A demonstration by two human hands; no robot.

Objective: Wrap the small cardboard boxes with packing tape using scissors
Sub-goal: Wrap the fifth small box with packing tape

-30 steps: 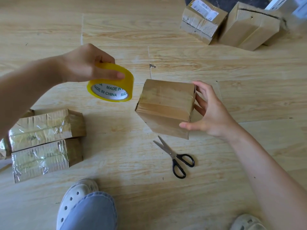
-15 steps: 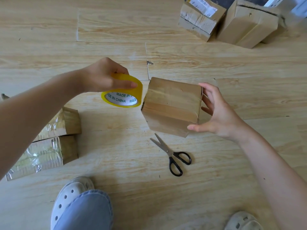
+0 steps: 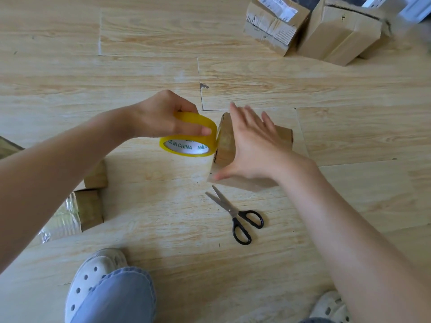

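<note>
A small brown cardboard box [image 3: 225, 141] sits on the wooden floor at the centre. My right hand [image 3: 254, 145] lies flat on top of it with straight fingers, the thumb along its near edge. My left hand [image 3: 168, 117] grips a yellow roll of packing tape [image 3: 190, 138], whose rim touches the box's left face. Black-handled scissors [image 3: 235, 214] lie open on the floor just in front of the box, with neither hand on them.
Two tape-wrapped boxes [image 3: 88, 203] lie at the left, partly hidden by my left forearm. Several unwrapped cardboard boxes [image 3: 338, 33] stand at the back right. My feet in white clogs [image 3: 93, 276] are at the bottom edge.
The tape roll moved right until it met the box's left side. My right hand shifted from gripping the box's right side to lying flat on its top.
</note>
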